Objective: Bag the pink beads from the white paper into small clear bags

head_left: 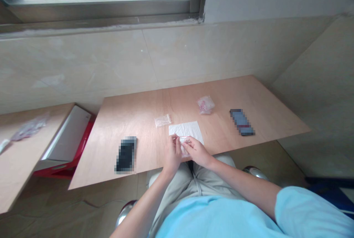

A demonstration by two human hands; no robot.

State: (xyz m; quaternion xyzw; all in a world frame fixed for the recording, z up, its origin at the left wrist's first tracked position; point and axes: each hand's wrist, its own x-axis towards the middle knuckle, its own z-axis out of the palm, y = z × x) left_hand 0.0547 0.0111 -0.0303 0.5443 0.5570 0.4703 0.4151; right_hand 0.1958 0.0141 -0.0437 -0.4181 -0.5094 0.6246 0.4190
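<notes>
Both hands meet at the table's near edge, over the lower part of a white sheet (190,129). My left hand (173,154) is closed, its fingers pinching the left side of a small clear plastic bag (184,151) with pinkish marks. My right hand (198,151) pinches the same bag at its upper right. What the bag holds is too small to tell. Just beyond the sheet, to the left, lies a flat clear packet (163,121). A clear bag with pink bits (206,104) rests farther back, to the right of the sheet.
On the wooden table (132,109), a blurred-out dark phone-like object (126,155) lies at left and another (242,122) at right. A second table (16,171) at far left bears plastic bags (30,127). Between the tables is a white box (65,135). A tiled wall stands behind.
</notes>
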